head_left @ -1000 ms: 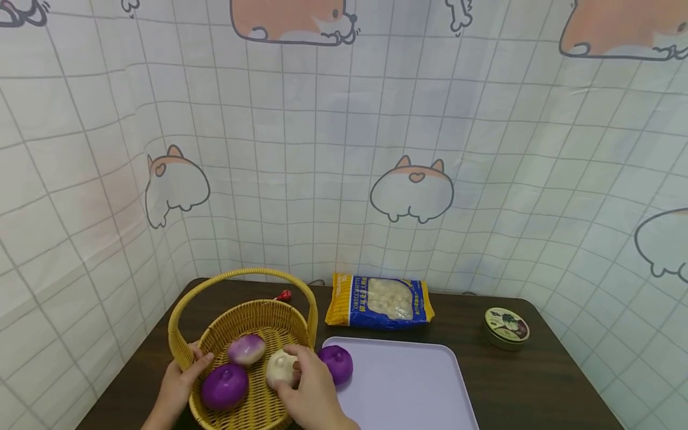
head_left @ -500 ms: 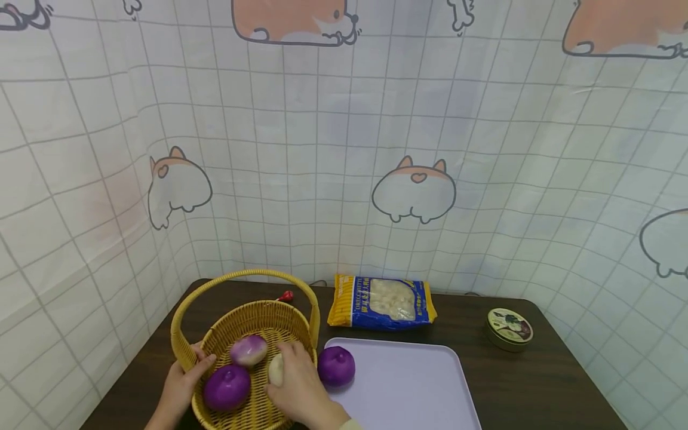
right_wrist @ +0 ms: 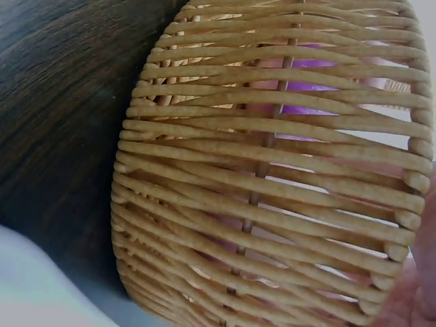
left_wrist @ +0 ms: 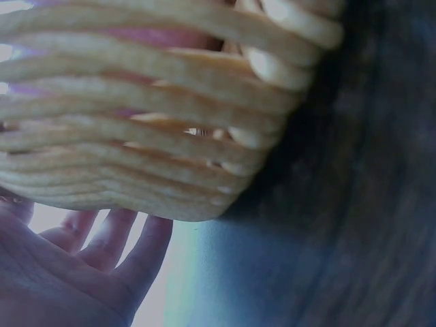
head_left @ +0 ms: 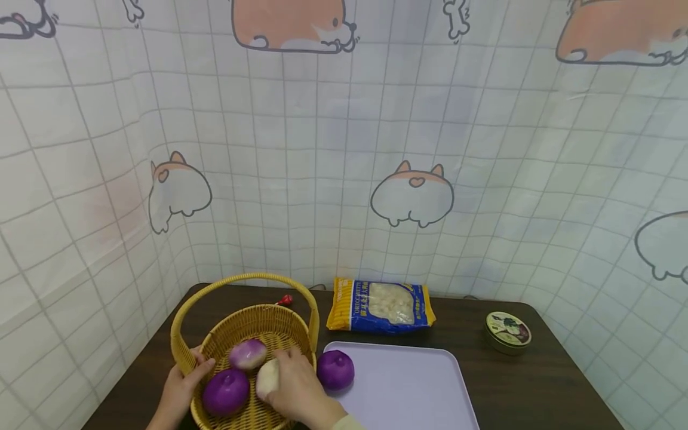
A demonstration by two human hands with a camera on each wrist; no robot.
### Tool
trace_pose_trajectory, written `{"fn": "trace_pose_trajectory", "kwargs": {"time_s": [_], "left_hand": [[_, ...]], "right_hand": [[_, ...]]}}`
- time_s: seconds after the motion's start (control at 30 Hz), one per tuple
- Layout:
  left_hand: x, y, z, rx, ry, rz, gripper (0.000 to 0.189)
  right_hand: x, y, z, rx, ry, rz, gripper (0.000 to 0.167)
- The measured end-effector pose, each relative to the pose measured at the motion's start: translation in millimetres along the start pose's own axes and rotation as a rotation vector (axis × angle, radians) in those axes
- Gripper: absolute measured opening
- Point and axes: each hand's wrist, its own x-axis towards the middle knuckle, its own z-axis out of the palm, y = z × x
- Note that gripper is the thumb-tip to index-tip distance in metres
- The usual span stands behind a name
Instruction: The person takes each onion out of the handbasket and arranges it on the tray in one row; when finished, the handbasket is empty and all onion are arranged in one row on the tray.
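A yellow wicker basket point(head_left: 252, 313) with a tall arched handle stands at the table's left side. My left hand point(head_left: 180, 382) grips its left rim near the handle's foot; in the left wrist view its fingers point(left_wrist: 146, 255) lie along the outer wall. Inside, my right hand point(head_left: 301, 382) holds a round whitish onion point(head_left: 267, 379), partly hidden by the fingers. Left of it lie a dark purple onion point(head_left: 226, 391) and a purple-and-white one. The right wrist view shows mostly the woven wall point(right_wrist: 272, 184), with purple showing through its gaps.
Right of the basket, another purple onion point(head_left: 335, 370) sits at the left edge of a pale lilac tray point(head_left: 403, 382). Behind are a blue-and-yellow pasta bag point(head_left: 384, 304) and a small red object point(head_left: 285, 300). A round tin point(head_left: 507, 331) stands at the right.
My right hand has closed further over the whitish onion and shifted it slightly left inside the basket. The left hand keeps its grip on the rim. The head view has tilted slightly.
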Motion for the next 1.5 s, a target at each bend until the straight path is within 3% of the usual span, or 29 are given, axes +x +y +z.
{"fn": "trace_pose_trajectory", "kwargs": {"time_s": [0.17, 0.47, 0.83, 0.97, 1.17, 1.5], "left_hand": [[-1.8, -4.3, -0.2, 0.024, 0.015, 0.025, 0.028], [1.2, -3.3, 1.3, 0.016, 0.026, 0.047, 0.028], [1.9, -2.6, 0.1, 0.031, 0.01, 0.033, 0.029], [1.9, -2.7, -0.7, 0.043, -0.002, 0.022, 0.031], [1.5, -2.0, -0.7, 0.042, -0.004, 0.018, 0.031], [1.1, -1.5, -0.1, 0.009, 0.007, 0.027, 0.028]], "right_hand": [[1.5, -3, 7, -0.05, -0.059, 0.027, 0.068], [4.3, -3, 16, -0.147, -0.061, -0.009, 0.06], [4.3, -2, 16, -0.191, -0.094, -0.043, 0.07], [3.0, -2, 15, -0.12, -0.042, -0.015, 0.075], [-0.1, 4, 11, 0.071, 0.035, -0.016, 0.077], [-11.7, 18, 4, 0.287, 0.125, -0.132, 0.071]]}}
